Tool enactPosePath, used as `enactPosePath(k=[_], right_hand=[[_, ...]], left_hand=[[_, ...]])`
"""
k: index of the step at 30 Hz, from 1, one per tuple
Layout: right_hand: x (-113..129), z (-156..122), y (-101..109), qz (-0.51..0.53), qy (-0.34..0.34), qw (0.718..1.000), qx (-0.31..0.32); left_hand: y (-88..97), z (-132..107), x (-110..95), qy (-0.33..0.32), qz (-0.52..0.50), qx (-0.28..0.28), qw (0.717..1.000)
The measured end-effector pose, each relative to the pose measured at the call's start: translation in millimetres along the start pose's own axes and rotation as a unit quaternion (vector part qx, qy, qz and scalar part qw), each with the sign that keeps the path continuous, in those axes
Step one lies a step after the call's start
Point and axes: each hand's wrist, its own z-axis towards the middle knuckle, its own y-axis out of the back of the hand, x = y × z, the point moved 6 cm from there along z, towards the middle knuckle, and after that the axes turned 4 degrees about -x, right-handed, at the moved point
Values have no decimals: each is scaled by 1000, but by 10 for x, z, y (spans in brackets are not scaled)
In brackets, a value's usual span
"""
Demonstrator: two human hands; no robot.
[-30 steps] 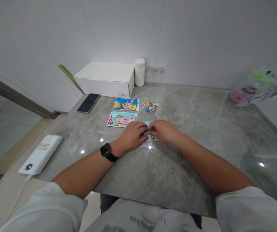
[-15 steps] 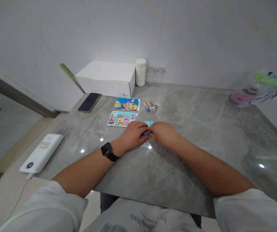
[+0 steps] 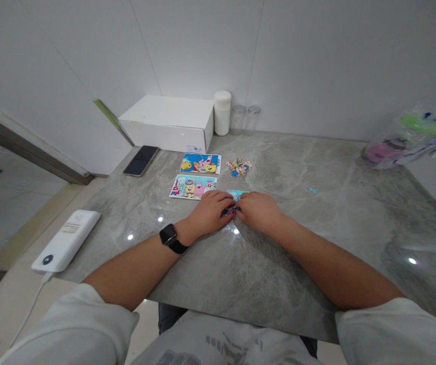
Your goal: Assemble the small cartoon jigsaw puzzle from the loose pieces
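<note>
On the grey table, a small, partly joined jigsaw puzzle (image 3: pixel 237 193) with a light blue top lies between my hands, which cover much of it. My left hand (image 3: pixel 213 210), with a black watch at the wrist, curls its fingers against the puzzle's left side. From the right, my right hand (image 3: pixel 258 209) closes its fingers on the puzzle; any single piece in them is hidden. Beyond my left hand lies a cartoon picture card (image 3: pixel 194 187), and behind that a second card (image 3: pixel 200 163). A heap of loose puzzle pieces (image 3: pixel 239 167) sits to their right.
One light blue piece (image 3: pixel 313 190) lies apart on the right. Along the back stand a white box (image 3: pixel 168 121), a white bottle (image 3: pixel 222 114) and two clear jars (image 3: pixel 253 121). A phone (image 3: pixel 141 161), a cabled power bank (image 3: pixel 66 241) and a bagged pink cup (image 3: pixel 385 151) edge the table.
My right hand's fingers have shifted very slightly at the puzzle, showing a little more of its blue top. The left hand stays in place.
</note>
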Motion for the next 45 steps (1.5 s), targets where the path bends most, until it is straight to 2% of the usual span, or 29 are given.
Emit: enactPosePath(k=[31,45], right_hand=[[-10,0,11,2,-9,1000,4],[-76,58,-109,15,8,1000,-14]], left_hand=[[-4,-10,13,-1,-10,-3,1000],[-4,-7,0,-5,-16,0,1000]])
